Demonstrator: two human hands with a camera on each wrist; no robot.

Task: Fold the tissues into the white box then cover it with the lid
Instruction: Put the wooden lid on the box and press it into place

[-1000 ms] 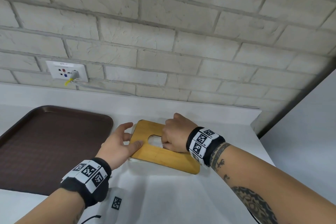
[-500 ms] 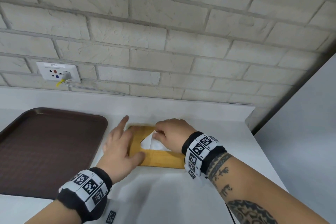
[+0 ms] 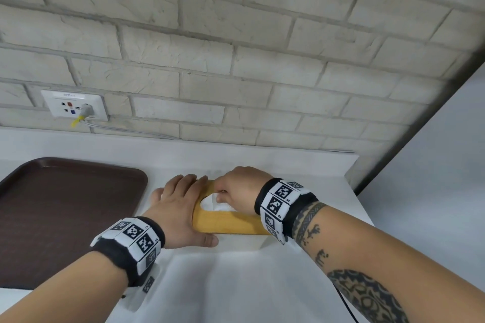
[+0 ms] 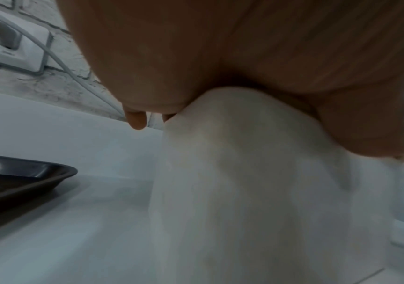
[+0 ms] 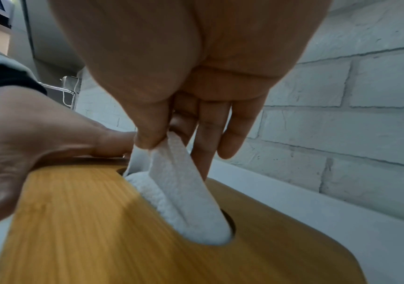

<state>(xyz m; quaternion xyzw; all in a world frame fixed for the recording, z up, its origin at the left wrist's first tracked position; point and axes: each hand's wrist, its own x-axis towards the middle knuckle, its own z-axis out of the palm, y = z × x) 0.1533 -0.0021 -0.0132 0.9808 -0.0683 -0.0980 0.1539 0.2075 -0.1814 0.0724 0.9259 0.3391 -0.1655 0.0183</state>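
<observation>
A: Where does the job stand?

B: Nearly finished, I'd judge; the wooden lid (image 3: 225,223) already sits on the white box (image 3: 258,243), which stands on the counter (image 3: 236,283) at about 3 o'clock from the brown tray (image 3: 65,217); the tissues (image 5: 191,194) are inside, one of them poking up through the slot.

A: And the hands?

B: The right hand (image 3: 240,191), at 12 o'clock of the slot, pinches that tissue between thumb and forefinger, its other fingers hanging straight; the left hand (image 3: 178,207) lies flat with straight fingers over the lid's 9 o'clock end, its thumb along the near edge, gripping nothing.

A: Is the lid fully seated?

B: Cannot tell; the left wrist view is mostly palm and blurred white box side.

A: So what is left?

B: Probably only drawing the tissue tip clear and pressing the lid square; then letting go.
</observation>
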